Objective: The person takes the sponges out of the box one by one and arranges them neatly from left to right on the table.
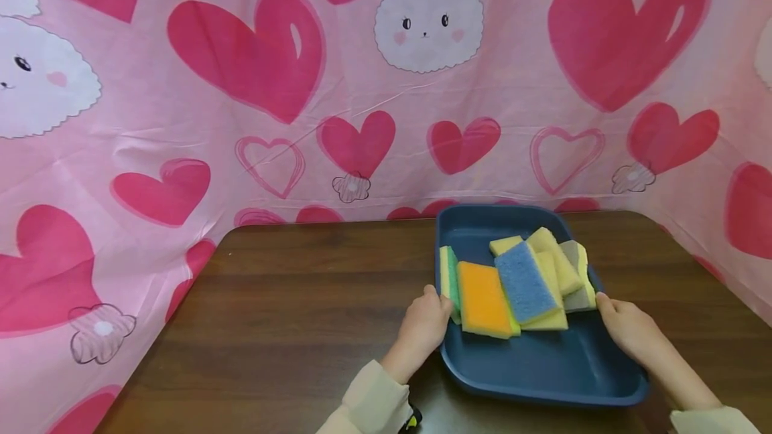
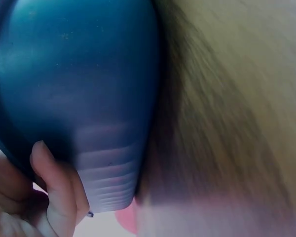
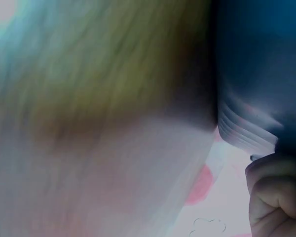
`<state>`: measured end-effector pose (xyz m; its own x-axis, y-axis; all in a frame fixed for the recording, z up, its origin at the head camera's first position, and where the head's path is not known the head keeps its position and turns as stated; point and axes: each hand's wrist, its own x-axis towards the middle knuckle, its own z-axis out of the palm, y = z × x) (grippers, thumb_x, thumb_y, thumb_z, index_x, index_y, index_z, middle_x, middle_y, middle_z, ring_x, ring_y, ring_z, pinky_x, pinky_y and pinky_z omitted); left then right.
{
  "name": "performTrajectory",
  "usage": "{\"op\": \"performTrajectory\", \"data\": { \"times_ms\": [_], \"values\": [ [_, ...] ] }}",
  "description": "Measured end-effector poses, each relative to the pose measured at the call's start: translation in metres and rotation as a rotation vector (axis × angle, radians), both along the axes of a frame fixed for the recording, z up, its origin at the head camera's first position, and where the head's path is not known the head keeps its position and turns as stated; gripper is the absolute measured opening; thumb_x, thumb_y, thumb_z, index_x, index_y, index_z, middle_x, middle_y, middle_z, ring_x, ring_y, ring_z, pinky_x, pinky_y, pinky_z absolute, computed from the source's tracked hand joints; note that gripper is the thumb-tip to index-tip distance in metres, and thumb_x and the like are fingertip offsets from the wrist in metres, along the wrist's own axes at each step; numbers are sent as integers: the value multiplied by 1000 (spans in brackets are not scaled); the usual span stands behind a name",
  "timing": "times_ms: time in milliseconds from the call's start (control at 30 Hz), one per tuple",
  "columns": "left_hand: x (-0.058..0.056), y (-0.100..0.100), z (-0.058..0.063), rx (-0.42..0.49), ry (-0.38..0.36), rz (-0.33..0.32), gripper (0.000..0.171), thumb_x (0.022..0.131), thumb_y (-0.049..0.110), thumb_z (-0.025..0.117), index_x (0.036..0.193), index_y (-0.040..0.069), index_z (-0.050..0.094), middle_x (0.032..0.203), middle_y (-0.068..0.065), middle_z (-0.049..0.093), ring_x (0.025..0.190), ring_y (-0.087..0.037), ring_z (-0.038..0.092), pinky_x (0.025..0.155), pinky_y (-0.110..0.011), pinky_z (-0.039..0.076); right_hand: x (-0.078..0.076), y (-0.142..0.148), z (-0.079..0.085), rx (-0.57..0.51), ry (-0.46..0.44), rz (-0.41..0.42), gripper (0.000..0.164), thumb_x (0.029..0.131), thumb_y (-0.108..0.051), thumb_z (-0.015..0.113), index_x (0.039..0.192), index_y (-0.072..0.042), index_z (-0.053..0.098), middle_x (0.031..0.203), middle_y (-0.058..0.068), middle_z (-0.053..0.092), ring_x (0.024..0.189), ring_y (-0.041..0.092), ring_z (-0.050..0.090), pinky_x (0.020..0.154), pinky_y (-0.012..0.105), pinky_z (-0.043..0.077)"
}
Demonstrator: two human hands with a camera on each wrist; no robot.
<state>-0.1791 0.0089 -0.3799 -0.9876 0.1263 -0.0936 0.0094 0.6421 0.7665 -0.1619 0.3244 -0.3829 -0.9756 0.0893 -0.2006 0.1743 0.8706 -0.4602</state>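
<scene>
A dark blue plastic tray [image 1: 537, 370] with raised sides sits at the right of the table, set at a slight angle. My left hand [image 1: 424, 320] grips its left rim, the fingers [image 2: 56, 190] curled under the edge in the left wrist view. On the opposite rim, my right hand [image 1: 630, 330] holds on, its fingers [image 3: 276, 195] bent in the right wrist view. Several sponges lie heaped inside: an orange one [image 1: 484, 297], a blue-faced one [image 1: 525, 283], a green-and-yellow one [image 1: 455, 280] on edge by the left wall, a grey-and-yellow one [image 1: 580, 286] and yellow ones [image 1: 551, 253].
The dark brown wooden table [image 1: 289, 313] extends to the left of the tray, with a narrower strip on the right. A pink cloth [image 1: 356, 59] with hearts and rabbits hangs behind and around the table. The tray's far end comes close to the table's back edge.
</scene>
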Motion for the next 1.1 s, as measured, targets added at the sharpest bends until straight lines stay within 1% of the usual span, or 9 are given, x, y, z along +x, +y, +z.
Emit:
{"op": "performTrajectory", "data": {
  "times_ms": [67, 200, 300, 433, 533, 633, 900, 1100],
  "values": [
    [1, -5, 0, -1, -8, 0, 24, 93, 20, 38, 94, -2, 45, 60, -4, 33, 48, -21, 35, 48, -28, 29, 0, -5, 0, -4, -6, 13, 67, 101, -30, 11, 125, 26, 38, 126, 45, 39, 115, 61, 41, 90, 62, 39],
    [2, -16, -1, -14, -3, 8, 23, 93, 20, 38, 92, -1, 45, 60, -4, 34, 49, -21, 36, 48, -29, 30, 0, -16, 0, -16, -10, 25, 69, 101, -32, 8, 125, 26, 38, 127, 44, 40, 116, 60, 42, 90, 62, 39],
    [4, -24, -1, -35, 9, 15, 22, 92, 21, 38, 89, 0, 45, 60, -4, 33, 49, -21, 36, 48, -29, 29, 0, -25, 0, -22, 0, 28, 70, 100, -33, 8, 124, 23, 43, 126, 43, 44, 115, 59, 44, 88, 59, 41],
    [5, -33, -1, -39, 17, 8, 24, 92, 21, 38, 92, -2, 45, 60, -3, 32, 49, -20, 35, 49, -28, 28, 0, -34, 0, -35, 5, 23, 69, 101, -33, 8, 121, 20, 47, 123, 43, 47, 112, 57, 47, 84, 56, 43],
    [5, -39, -1, -27, 14, 1, 24, 93, 20, 37, 94, -3, 45, 60, -3, 31, 49, -20, 33, 49, -28, 28, 1, -41, 1, -41, 4, 11, 68, 101, -33, 8, 121, 19, 47, 124, 42, 46, 113, 57, 47, 85, 56, 43],
    [5, -44, -1, -35, 16, 6, 25, 93, 20, 37, 95, -3, 45, 61, -4, 31, 50, -20, 34, 50, -29, 29, 0, -49, 1, -30, 2, 3, 69, 101, -34, 8, 122, 19, 47, 125, 42, 46, 113, 57, 46, 85, 57, 42],
    [6, -58, -1, -80, 38, 44, 23, 93, 20, 38, 91, -2, 45, 61, -3, 32, 52, -21, 38, 51, -29, 31, -1, -69, 5, -17, 2, -10, 67, 100, -33, 9, 121, 18, 48, 124, 41, 47, 112, 56, 47, 83, 56, 43],
    [10, -67, 1, -133, 68, 104, 22, 92, 21, 40, 87, 0, 46, 60, -4, 32, 52, -21, 39, 51, -30, 30, 0, -83, 5, -11, -7, -30, 68, 100, -36, 9, 122, 15, 48, 125, 39, 48, 111, 55, 49, 82, 57, 44]
  ]
}}
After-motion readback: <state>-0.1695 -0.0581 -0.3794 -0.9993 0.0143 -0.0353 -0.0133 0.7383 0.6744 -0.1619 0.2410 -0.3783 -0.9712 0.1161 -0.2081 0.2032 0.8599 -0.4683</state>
